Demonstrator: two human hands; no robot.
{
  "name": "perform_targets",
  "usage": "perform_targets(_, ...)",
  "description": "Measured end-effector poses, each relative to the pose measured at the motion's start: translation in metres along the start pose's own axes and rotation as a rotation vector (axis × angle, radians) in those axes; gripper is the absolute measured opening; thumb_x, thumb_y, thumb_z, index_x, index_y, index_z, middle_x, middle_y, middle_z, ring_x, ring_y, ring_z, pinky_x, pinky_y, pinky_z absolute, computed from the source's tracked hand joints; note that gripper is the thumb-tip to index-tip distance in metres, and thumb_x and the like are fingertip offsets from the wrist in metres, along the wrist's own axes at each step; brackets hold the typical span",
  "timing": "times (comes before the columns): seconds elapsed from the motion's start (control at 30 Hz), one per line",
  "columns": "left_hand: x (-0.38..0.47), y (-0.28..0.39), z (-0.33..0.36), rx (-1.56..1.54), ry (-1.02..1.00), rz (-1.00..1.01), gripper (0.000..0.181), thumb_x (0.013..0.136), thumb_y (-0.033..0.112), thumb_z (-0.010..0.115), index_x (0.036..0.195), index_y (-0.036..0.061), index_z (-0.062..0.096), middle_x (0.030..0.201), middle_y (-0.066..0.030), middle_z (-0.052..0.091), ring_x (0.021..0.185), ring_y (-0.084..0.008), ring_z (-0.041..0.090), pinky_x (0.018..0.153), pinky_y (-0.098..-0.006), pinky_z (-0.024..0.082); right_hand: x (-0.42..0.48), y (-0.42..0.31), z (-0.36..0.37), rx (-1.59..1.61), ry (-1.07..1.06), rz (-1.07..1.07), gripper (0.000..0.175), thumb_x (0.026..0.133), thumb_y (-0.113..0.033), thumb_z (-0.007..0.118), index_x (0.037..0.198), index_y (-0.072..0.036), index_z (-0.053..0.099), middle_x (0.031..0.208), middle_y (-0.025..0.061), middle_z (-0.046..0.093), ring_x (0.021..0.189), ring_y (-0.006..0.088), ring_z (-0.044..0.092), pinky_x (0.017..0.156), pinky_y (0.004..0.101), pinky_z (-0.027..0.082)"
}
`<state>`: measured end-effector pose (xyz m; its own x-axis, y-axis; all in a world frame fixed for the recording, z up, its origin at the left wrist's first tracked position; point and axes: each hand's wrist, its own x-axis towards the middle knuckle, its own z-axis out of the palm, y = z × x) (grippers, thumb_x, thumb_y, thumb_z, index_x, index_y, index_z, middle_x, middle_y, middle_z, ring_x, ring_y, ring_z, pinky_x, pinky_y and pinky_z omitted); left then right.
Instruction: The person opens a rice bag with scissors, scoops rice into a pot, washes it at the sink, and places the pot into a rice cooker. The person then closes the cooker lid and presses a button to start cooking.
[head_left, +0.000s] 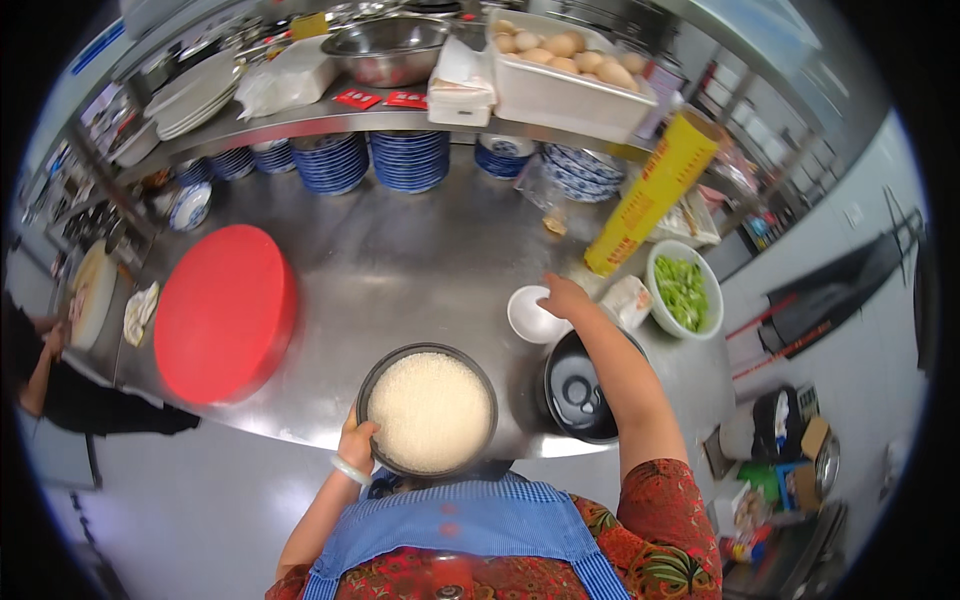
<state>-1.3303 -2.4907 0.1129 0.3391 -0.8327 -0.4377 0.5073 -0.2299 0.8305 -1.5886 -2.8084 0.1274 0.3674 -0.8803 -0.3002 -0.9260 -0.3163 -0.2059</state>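
My left hand (355, 444) grips the left side of a dark round pot (365, 391) at the counter's front edge, close to my apron. Uncooked white rice (431, 411) fills the pot nearly to its rim. Farther up and to the right, my right hand (568, 297) has its fingers at the rim of a small white bowl (531, 315) that rests on the counter. Below my right forearm stands a black pot (562, 375) with a wet, shiny inside; the forearm covers part of it.
A thick red round cutting board (225, 315) lies left on the steel counter (352, 277). Chopped greens fill a bowl (716, 319) beside an upright yellow box (649, 195). Blue-rimmed plates (409, 165) stand under a shelf holding a bin of eggs (574, 112). A co-worker's hand (54, 341) is far left.
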Motion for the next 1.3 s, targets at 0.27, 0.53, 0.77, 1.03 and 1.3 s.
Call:
perform_targets(0.27,0.033,0.004,0.030,-0.144,0.128,-0.009,0.056,0.066,-0.004,0.035,0.121,0.0039,0.033,0.111,-0.0126,0.046,0.101,-0.0224,0.044,0.085,-0.0308,0.037,0.043,0.018,0.008,0.210,-0.295,-0.052,0.034,0.066,-0.027,0.053,0.088,-0.003,0.059,0.081,0.0176,0.058,0.073,0.0299,0.057,0.068,0.0389,0.045)
perform_targets(0.53,0.059,0.008,0.041,-0.238,0.039,-0.006,0.035,0.085,0.017,0.040,0.117,0.0039,0.037,0.109,-0.0077,0.047,0.100,-0.0180,0.044,0.084,-0.0292,0.036,-0.020,-0.057,-0.054,0.453,0.145,-0.323,0.033,0.076,-0.017,0.042,0.105,-0.002,0.045,0.089,0.0211,0.055,0.083,0.0346,0.053,0.073,0.0394,0.041)
perform_targets(0.77,0.071,0.008,0.049,-0.141,0.032,-0.010,0.045,0.086,0.023,0.041,0.124,0.0046,0.028,0.119,-0.0078,0.039,0.108,-0.0180,0.037,0.090,-0.0281,0.031,-0.085,-0.121,-0.052,-0.135,0.372,-0.620,0.037,0.071,-0.009,0.048,0.107,-0.007,0.042,0.086,0.0151,0.053,0.072,0.0263,0.055,0.060,0.0335,0.046)
perform_targets(1.03,0.083,-0.007,0.070,-0.134,0.035,-0.015,0.041,0.086,0.024,0.038,0.125,0.0147,0.030,0.122,-0.0100,0.037,0.113,-0.0198,0.032,0.094,-0.0289,0.025,-0.098,-0.140,0.010,-0.190,0.101,-0.406,0.036,0.076,-0.027,0.049,0.106,-0.009,0.041,0.086,0.0157,0.049,0.072,0.0315,0.054,0.059,0.0377,0.046)
perform_targets(1.3,0.089,-0.013,0.076,0.002,0.016,0.036,0.044,0.085,0.023,0.039,0.126,0.0109,0.028,0.126,-0.0111,0.032,0.117,-0.0205,0.028,0.095,-0.0304,0.024,-0.086,-0.108,0.011,0.336,-0.094,-0.122,0.035,0.082,-0.034,0.038,0.102,-0.006,0.046,0.088,0.0202,0.056,0.083,0.0371,0.052,0.074,0.0398,0.040)
